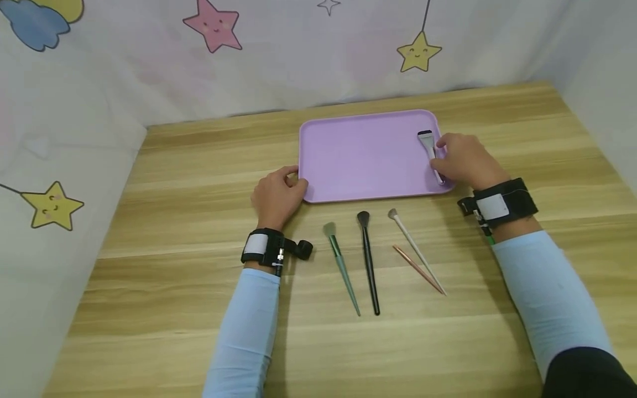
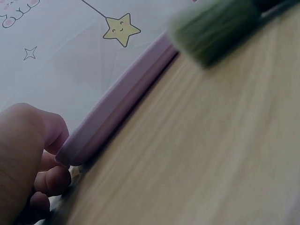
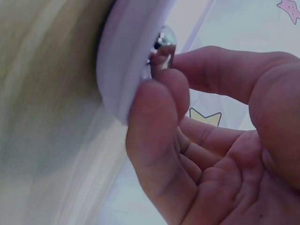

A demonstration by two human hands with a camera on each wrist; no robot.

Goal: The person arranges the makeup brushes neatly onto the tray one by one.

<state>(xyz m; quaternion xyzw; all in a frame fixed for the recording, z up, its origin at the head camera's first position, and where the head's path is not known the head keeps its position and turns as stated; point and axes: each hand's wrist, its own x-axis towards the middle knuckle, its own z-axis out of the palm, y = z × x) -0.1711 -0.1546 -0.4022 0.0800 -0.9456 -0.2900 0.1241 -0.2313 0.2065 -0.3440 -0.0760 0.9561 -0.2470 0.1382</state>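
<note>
A lilac tray [image 1: 368,155] lies near the back of the table. My left hand [image 1: 277,196] grips its near left corner, thumb over the rim and fingers curled beside it. At the tray's right end, my right hand [image 1: 465,160] pinches a flat makeup brush [image 1: 428,145] with dark short bristles and a shiny silver handle [image 3: 164,54]. The brush lies lengthwise along the tray's right side, its bristles pointing away from me. In the right wrist view the fingertips close around the handle right at the tray rim, hiding part of it.
In front of the tray lie a green makeup brush [image 1: 340,265], a black fluffy brush [image 1: 368,262] and a thin white-handled brush [image 1: 415,249]. A slim rose-gold stick [image 1: 419,269] meets the white handle's lower end. Behind the wooden table [image 1: 199,182] hangs a star-printed white curtain [image 1: 298,61].
</note>
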